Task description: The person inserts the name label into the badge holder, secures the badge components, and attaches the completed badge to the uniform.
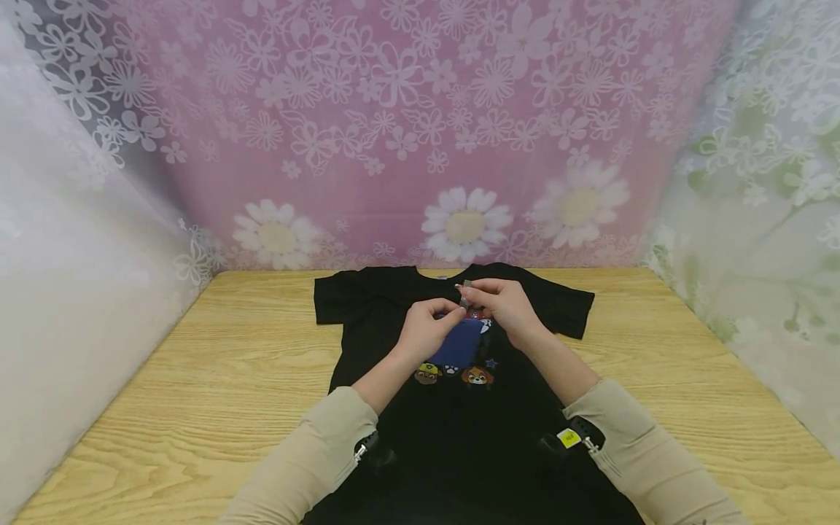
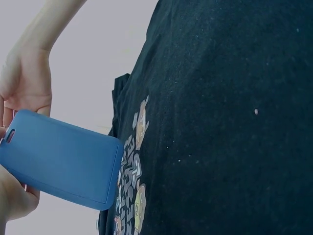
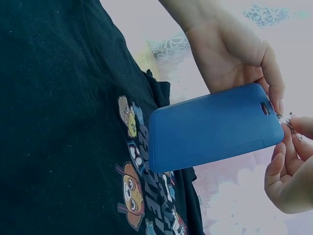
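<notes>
A blue badge holder with a slot at one end is held up over the printed front of a black T-shirt. Fingertips of my left hand pinch it at its slotted end, seen from the right wrist as a flat blue case. My right hand pinches a small silver metal clip just above that end. Both hands' fingertips come close together there. In the left wrist view the holder hides part of the fingers.
The T-shirt lies spread on a wood-grain table, its neck toward the back. Cartoon dog prints show on its chest. A pink floral curtain hangs behind, with pale curtains at both sides. Each wrist carries a strapped camera.
</notes>
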Available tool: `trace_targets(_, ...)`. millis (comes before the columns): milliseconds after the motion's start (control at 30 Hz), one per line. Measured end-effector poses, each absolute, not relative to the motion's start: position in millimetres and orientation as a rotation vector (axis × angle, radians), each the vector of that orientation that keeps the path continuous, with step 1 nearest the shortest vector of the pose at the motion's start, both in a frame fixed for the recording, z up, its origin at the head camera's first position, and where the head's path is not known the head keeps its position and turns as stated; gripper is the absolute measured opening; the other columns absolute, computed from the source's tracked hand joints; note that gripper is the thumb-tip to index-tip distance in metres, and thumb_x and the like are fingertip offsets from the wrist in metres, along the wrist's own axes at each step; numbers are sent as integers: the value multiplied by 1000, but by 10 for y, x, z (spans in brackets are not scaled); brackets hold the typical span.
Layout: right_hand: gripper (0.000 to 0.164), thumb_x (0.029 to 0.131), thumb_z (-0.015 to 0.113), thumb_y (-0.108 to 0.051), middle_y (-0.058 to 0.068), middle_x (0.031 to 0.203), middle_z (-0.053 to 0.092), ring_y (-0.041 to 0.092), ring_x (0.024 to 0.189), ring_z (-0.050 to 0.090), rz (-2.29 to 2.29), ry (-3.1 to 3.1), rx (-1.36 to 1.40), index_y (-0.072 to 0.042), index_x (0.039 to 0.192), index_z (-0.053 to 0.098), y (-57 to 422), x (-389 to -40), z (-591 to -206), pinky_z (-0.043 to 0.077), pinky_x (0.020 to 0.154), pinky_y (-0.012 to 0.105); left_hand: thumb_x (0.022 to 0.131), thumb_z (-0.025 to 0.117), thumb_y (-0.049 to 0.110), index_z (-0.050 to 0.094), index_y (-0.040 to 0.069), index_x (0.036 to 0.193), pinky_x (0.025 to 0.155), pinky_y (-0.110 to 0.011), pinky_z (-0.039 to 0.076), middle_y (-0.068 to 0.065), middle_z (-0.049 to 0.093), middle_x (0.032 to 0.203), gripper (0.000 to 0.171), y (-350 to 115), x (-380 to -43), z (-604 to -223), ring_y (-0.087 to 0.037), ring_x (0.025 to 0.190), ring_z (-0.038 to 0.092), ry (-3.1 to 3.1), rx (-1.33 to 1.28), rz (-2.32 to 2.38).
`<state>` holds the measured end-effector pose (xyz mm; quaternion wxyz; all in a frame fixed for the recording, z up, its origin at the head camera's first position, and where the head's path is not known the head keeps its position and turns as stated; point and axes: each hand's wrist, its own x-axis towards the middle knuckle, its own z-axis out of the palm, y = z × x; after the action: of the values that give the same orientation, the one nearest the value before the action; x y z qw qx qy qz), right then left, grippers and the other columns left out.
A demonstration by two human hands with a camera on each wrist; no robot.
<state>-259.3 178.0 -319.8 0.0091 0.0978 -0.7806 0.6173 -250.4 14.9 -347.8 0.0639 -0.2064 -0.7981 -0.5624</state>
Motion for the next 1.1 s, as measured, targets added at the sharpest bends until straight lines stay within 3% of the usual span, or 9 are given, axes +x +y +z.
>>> trace_targets(367, 37, 90, 62, -20, -4, 75, 62, 14, 71, 59, 1949, -2435, 312, 9, 112, 61, 1776, -2585, -3219, 50, 66, 28, 89, 61, 18, 71, 1, 88, 65, -26, 44, -4, 67, 82, 20, 161, -2500, -3495, -12, 74, 53, -2391, -619, -1695)
trace_targets(600, 34, 90, 62, -20, -3, 73, 62, 26, 77, 60, 1960, -2425, 306, 7, 110, 63, 1780, -2587, -3205, 49, 64, 26, 89, 61, 17, 72, 3, 85, 62, -25, 43, -3, 67, 78, 18, 167, -2508, -3493, -11, 71, 51, -2380, -618, -1686)
trace_targets(1100, 37, 90, 62, -22, -2, 75, 63, 18, 74, 60, 1978, -2427, 306, 7, 112, 62, 1764, -2590, -3204, 49, 65, 25, 86, 61, 13, 69, -1, 79, 57, -24, 40, 0, 60, 69, 17, 193, -2515, -3509, -10, 66, 49, -2297, -607, -1763)
